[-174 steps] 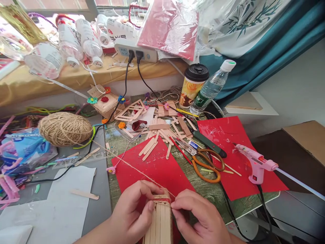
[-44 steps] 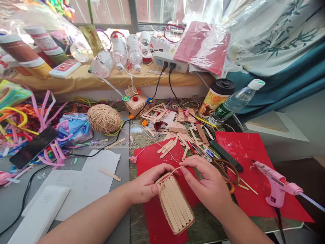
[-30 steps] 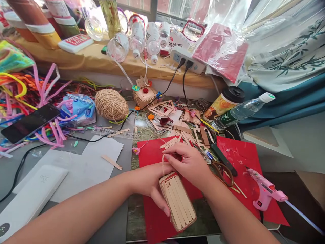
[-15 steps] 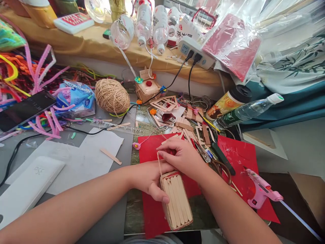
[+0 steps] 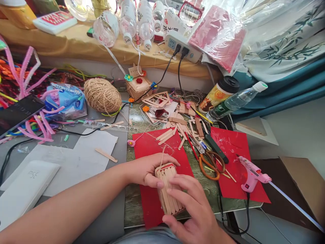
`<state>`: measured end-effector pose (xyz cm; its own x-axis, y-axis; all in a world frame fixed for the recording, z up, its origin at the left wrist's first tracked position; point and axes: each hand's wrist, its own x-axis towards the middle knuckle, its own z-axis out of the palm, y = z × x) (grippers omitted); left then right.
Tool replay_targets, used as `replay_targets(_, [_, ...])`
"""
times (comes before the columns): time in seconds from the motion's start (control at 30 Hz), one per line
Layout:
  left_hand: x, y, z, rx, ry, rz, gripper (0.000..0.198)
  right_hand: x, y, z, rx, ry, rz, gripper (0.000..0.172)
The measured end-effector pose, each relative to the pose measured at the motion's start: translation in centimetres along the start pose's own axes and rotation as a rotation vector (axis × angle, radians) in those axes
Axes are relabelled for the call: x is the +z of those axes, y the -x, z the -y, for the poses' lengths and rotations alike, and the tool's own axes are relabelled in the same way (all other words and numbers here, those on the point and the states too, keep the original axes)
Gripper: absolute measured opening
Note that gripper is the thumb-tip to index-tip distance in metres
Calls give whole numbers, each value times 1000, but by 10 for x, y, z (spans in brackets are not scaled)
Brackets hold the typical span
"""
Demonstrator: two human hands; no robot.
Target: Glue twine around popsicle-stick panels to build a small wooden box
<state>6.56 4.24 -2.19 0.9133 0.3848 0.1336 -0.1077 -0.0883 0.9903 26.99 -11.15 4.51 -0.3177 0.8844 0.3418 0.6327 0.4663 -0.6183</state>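
A small box of popsicle sticks, its edges wrapped in twine, is gripped by my left hand, thumb on the stick face and fingers behind. My right hand has its fingers spread over the lower right of the box; whether the fingertips touch it I cannot tell. From the box's top end a strand of twine rises loose. A big ball of twine lies farther back on the left. Under my hands is a red sheet.
Scissors and loose popsicle sticks lie beyond my hands. A pink glue gun rests on a second red sheet at right, its cord hanging over the table edge. A water bottle and a white power bank flank the work area.
My right hand has let go of the twine strand and come down toward me over the box's stick face. My left hand still holds the box. The camera view has shifted a little.
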Motion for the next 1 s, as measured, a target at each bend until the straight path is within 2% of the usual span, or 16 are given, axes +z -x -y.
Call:
replay_targets(0.07, [3, 0, 1, -28, 42, -35, 85, 6, 9, -4, 7, 29, -8, 51])
replay_targets(0.27, [15, -2, 7, -98, 13, -316, 69, 12, 16, -8, -40, 124, -5, 72])
replay_targets(0.4, [17, -1, 8, -72, -16, -451, 60, 18, 14, -9, -21, 225, -24, 63])
replay_targets(0.5, [19, 2, 3, 14, -28, -473, 71, 19, 10, -16, 15, 281, -79, 61])
replay_targets(0.6, [26, 3, -5, 75, -197, -492, 84, 19, 4, -25, 107, 296, -172, 59])
replay_targets(0.67, [38, 4, -8, 10, -314, -551, 85, 22, -1, -30, 164, 303, -220, 55])
replay_targets(0.73, [52, 3, -10, -118, -343, -674, 83, 28, -7, -34, 197, 314, -252, 53])
replay_targets(0.8, [65, 2, -10, -194, -268, -744, 74, 35, -14, -35, 211, 323, -279, 51])
replay_targets(0.87, [71, 1, -10, -205, -131, -779, 62, 39, -19, -33, 204, 320, -286, 51])
replay_targets(1.0, [61, -1, -17, -197, 25, -762, 50, 23, -28, -32, 95, 295, -218, 61])
